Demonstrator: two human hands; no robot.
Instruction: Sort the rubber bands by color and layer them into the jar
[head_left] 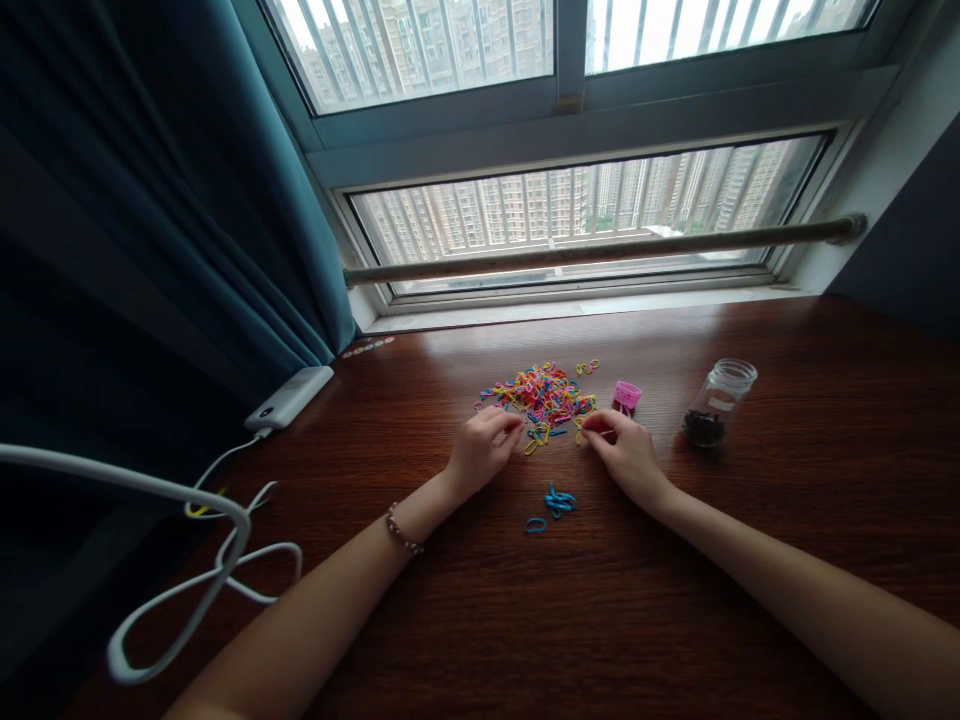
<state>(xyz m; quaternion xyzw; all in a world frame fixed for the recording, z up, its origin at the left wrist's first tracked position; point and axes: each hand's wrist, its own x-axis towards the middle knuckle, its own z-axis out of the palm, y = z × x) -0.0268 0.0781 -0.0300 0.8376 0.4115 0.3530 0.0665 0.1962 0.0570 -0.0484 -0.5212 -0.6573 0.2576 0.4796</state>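
A heap of small colourful rubber bands (546,392) lies on the dark wooden table, mixed pink, yellow, blue and orange. My left hand (486,445) is at the heap's near left edge, its fingers drawn together; whatever they pinch is too small to make out. At the near right edge, my right hand (624,455) has thumb and forefinger closed beside a yellow band; whether it is gripped is unclear. Between my forearms is a small group of blue rubber bands (559,500), with a single blue band (535,525) just left of it.
Beyond my right hand stands a pink basket-like piece (627,394). A glass jar (720,402) with dark contents stands farther right. At left are a white power strip (290,397) and its looping white cable (240,540). A blue curtain (247,200) hangs beside the window.
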